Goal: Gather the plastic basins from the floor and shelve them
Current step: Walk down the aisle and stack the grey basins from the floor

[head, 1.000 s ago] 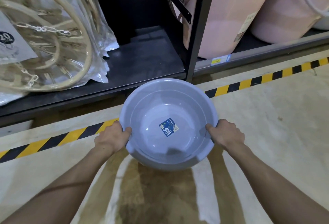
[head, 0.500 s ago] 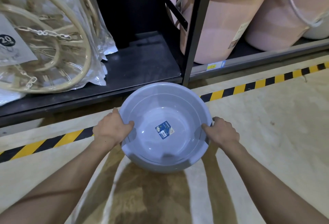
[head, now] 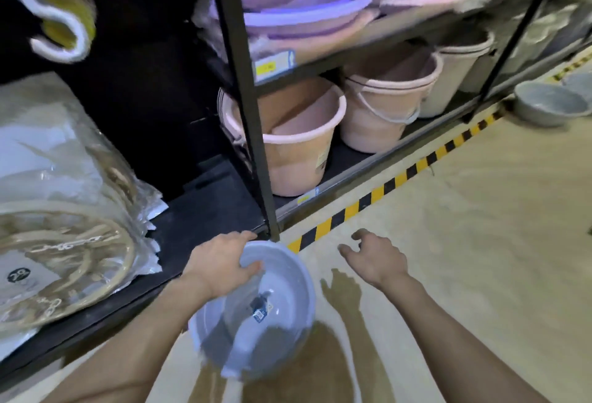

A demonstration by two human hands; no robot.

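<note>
- Head view: a black metal shelving rack (head: 243,88) fills the upper frame, its dark bottom shelf (head: 205,213) running just above the floor.
- The pale floor (head: 480,242) spreads across the right and lower frame, with a strip of yellow-and-black hazard tape (head: 397,179) along the foot of the rack.
- Plastic-wrapped cane rings (head: 64,252) lie on the bottom shelf at left.
- Pink buckets (head: 294,146) stand in the lower bay to the right of the upright; purple and pink basins (head: 298,14) sit blurred on the shelf above them.
- A grey-blue basin (head: 256,332) hangs tilted low at centre, in front of the shelf edge and above the floor, a small label (head: 260,309) stuck inside its bottom.
- A second grey basin (head: 547,107) sits on the floor at far right, near the rack's end.
- The left hand (head: 221,263) grips the held basin's far rim, thumb inside the bowl and fingers curled over the outside.
- The right hand (head: 376,258) is off the basin, just to its right, fingers spread and loosely bent, holding nothing.
</note>
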